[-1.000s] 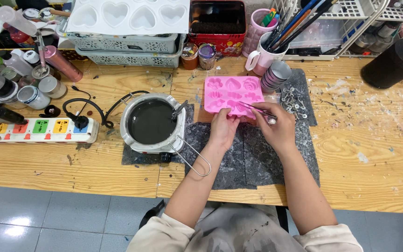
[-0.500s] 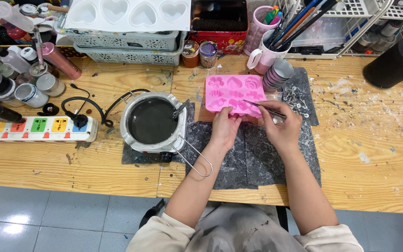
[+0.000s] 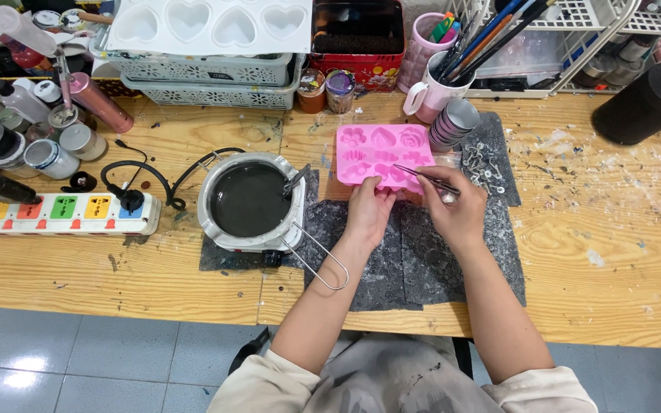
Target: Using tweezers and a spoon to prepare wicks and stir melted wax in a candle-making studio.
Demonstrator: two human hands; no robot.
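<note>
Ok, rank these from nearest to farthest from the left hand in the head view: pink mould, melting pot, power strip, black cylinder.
From the left hand:
1. Pink mould, touched at its near edge.
2. Melting pot, just to its left.
3. Power strip, far left on the table.
4. Black cylinder, far right at the back.

You've got 1 pink mold (image 3: 380, 153), 1 white heart mold (image 3: 212, 23), 1 melting pot (image 3: 251, 200), 1 power strip (image 3: 59, 213), 2 mugs (image 3: 431, 92), 2 small jars (image 3: 327, 89), 1 pr tweezers (image 3: 422, 178).

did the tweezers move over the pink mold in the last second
Yes. The tweezers swung right, then part-way back left; against the pink mold, their tip is near its lower right cavities.
</note>
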